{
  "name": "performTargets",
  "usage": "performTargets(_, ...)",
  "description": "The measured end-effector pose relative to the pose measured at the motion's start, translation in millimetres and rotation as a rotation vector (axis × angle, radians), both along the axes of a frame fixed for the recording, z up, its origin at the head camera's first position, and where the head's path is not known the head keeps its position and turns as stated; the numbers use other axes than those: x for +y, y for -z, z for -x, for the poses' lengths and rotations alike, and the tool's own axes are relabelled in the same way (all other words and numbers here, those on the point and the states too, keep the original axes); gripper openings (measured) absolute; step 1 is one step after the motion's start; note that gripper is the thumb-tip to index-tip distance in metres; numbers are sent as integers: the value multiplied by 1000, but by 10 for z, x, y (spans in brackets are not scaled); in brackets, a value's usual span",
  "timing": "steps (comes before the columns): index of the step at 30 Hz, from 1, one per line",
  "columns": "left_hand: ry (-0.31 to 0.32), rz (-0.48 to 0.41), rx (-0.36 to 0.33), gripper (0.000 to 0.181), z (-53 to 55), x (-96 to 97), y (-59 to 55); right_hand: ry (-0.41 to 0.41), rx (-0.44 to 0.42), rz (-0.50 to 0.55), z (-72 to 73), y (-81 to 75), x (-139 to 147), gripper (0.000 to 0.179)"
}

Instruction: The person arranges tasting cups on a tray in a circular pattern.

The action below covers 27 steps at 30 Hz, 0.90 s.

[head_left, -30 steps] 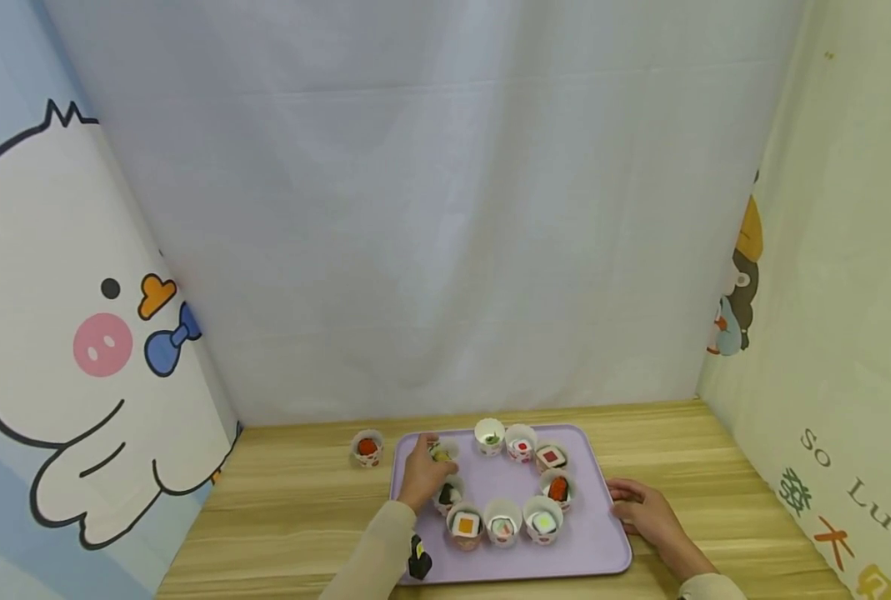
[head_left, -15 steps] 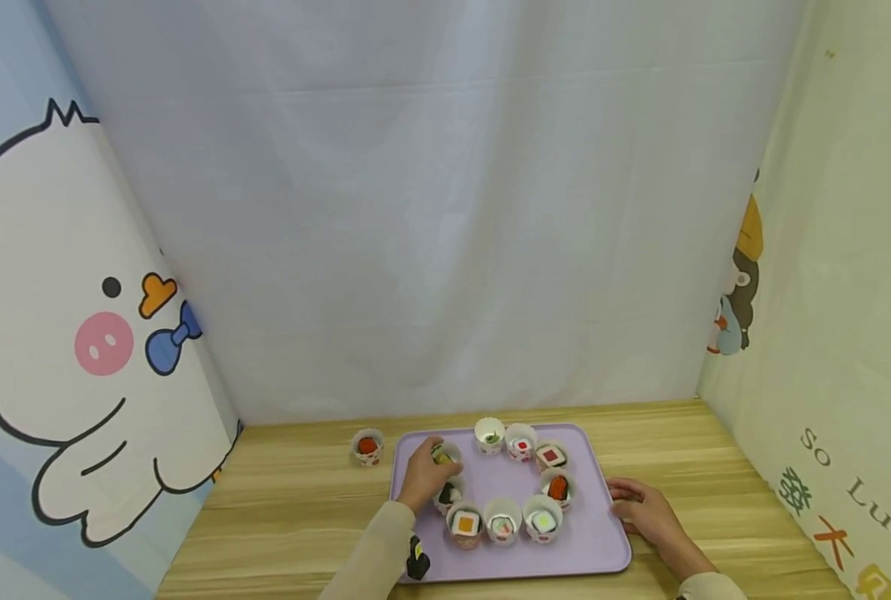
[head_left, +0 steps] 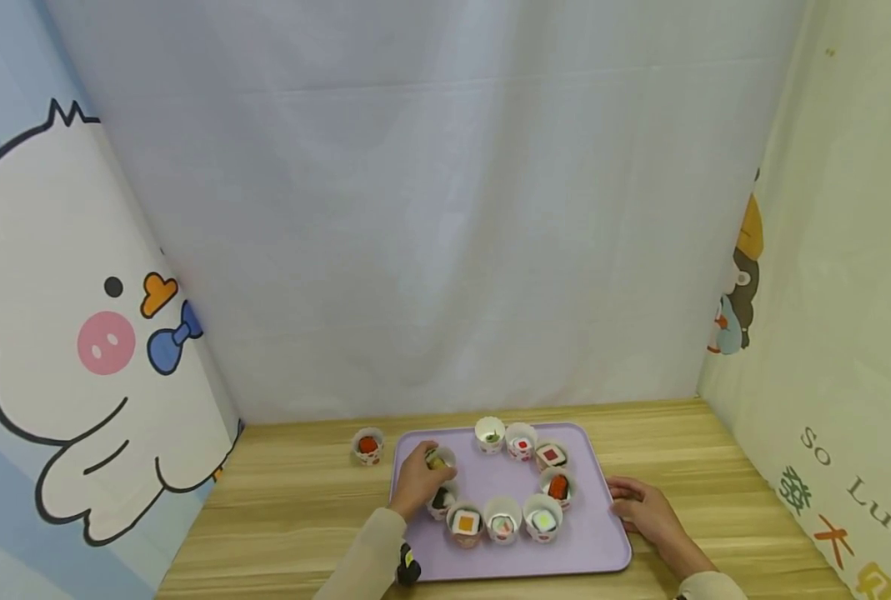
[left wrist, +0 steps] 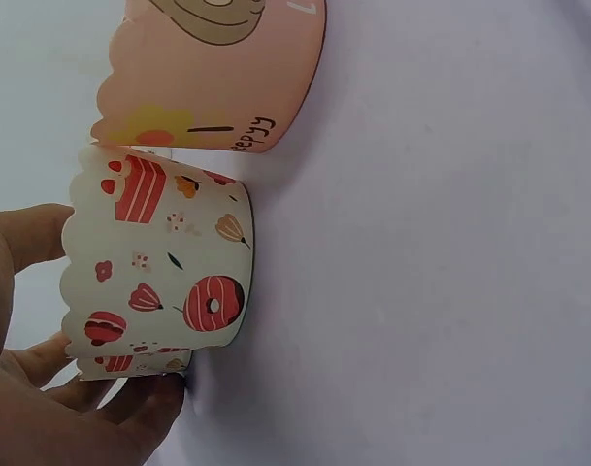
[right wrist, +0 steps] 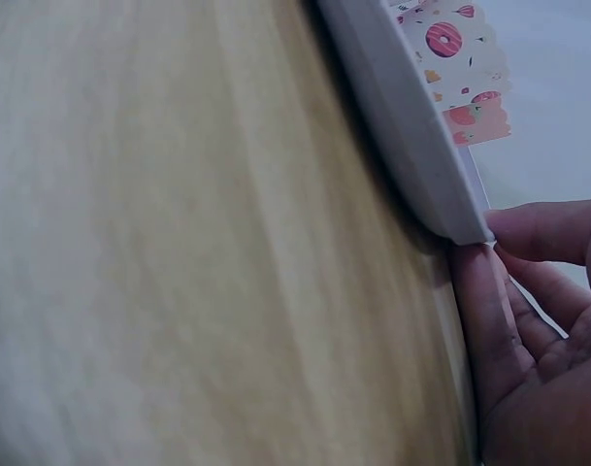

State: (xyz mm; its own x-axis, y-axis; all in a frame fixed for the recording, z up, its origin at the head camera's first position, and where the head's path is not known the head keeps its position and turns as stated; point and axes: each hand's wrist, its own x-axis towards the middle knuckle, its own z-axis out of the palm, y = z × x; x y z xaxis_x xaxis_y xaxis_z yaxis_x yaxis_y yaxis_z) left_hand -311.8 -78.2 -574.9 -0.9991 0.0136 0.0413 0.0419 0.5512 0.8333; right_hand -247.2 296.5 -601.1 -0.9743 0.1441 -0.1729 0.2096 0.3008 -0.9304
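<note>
My left hand (head_left: pixel 417 482) grips a small paper cup (head_left: pixel 442 457) with a yellowish-green piece of toy sushi inside, at the left of the lilac tray (head_left: pixel 505 561). Close in front stands another paper cup (head_left: pixel 439 505) holding a dark-and-white piece, partly behind my thumb. In the left wrist view this nearer cup (left wrist: pixel 164 257) has a cake and doughnut print and overlaps the gripped cup (left wrist: pixel 145 364). My right hand (head_left: pixel 648 512) pinches the tray's right edge; in the right wrist view its fingers (right wrist: pixel 552 233) are at the tray rim (right wrist: pixel 421 146).
Several more cups with sushi pieces form a ring on the tray, including a pink cup (head_left: pixel 465 528) and one with red topping (head_left: pixel 558 487). A single cup (head_left: pixel 368 447) stands on the wooden table (head_left: pixel 287 492) left of the tray. Curtains (head_left: pixel 453 250) enclose the table.
My left hand has drawn its cup a little toward me, and the dark-and-white sushi cup has shifted nearer and left with it. My right hand stays at the tray edge.
</note>
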Motion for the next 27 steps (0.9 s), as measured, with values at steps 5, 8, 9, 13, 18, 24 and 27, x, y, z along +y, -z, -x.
performTargets(5, -16, 0, 27, 60, -19, -28, 0, 3, 1, 1, 1, -11, -2, 54)
performTargets(8, -14, -16, 40, 60, -36, -47, -13, 4, 2, 11, -3, -18, -7, 54)
performTargets(9, -15, -27, 43, 60, -42, -55, -19, 3, 3, 10, -6, -22, -9, 54)
performTargets(13, -15, -78, 54, 58, -57, -98, -54, 4, 5, 3, -14, -31, -17, 54)
performTargets(18, -26, -112, 88, 56, -64, -175, -121, -2, 14, 19, -15, -28, -19, 53)
performTargets(24, -50, -141, 101, 54, -104, -256, -247, -9, 21, 24, -18, -23, -16, 54)
performTargets(27, -39, -173, 118, 54, -129, -304, -328, -14, 24, 23, -19, -18, -16, 54)
